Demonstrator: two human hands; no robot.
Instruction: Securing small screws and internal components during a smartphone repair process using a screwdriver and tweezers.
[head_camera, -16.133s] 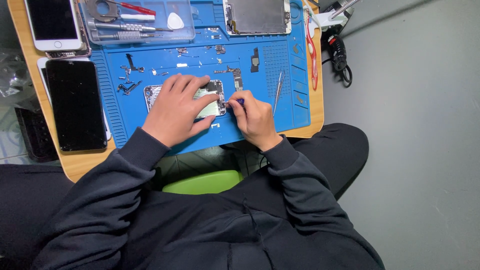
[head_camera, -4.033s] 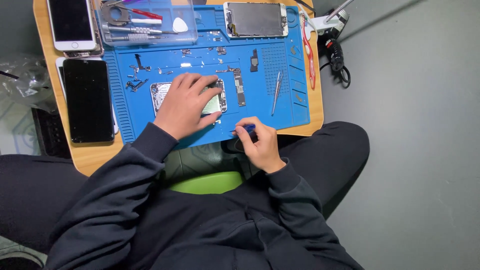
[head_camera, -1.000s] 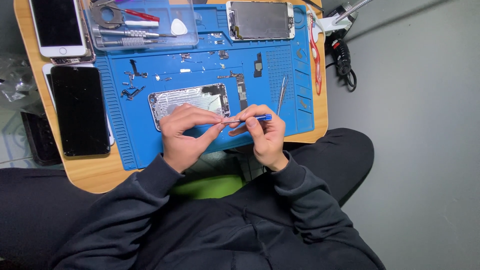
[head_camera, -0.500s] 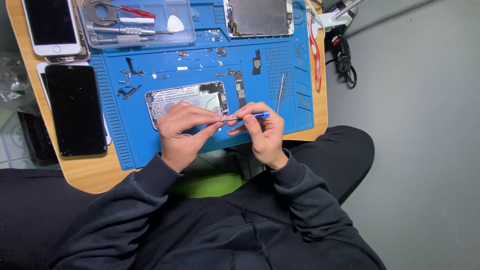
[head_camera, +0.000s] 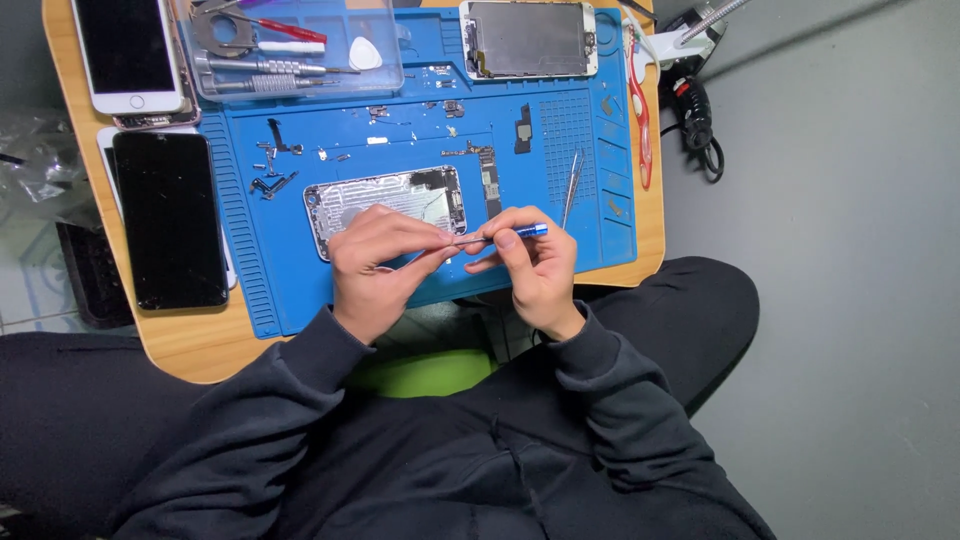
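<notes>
A: Hands first. Right hand (head_camera: 535, 262) pinches the blue handle of a small screwdriver (head_camera: 505, 235), held roughly level. Left hand (head_camera: 375, 262) has its fingertips closed on the shaft end of the same driver; whether it grips the bit or something tiny on it, I cannot tell.

B: Where is the driver against the phone shell?

A: Just off the near right corner of the phone shell (head_camera: 385, 205), above the mat (head_camera: 300, 285), not touching the shell. The shell lies open side up, mid-mat.

B: Around the shell?

A: A narrow board (head_camera: 489, 185) lies just beside its right edge; tweezers (head_camera: 571, 185) further right. Loose screws and small brackets (head_camera: 275, 170) are scattered left of and beyond it. Far side: a clear tray of tools (head_camera: 290, 50) and a screen assembly (head_camera: 528, 38). Well left of the shell, off the mat, a black phone (head_camera: 168, 220) and a white phone (head_camera: 125, 50). Red-handled tool (head_camera: 640, 120) at the mat's right edge.

B: Risks?

A: My judgement: both hands work in the air, so anything small at the tip could drop toward the lap or the mat's near edge and get lost. A sleeve sweeping across could scatter the screws left of the shell. A slip of the tip might scratch the shell.
</notes>
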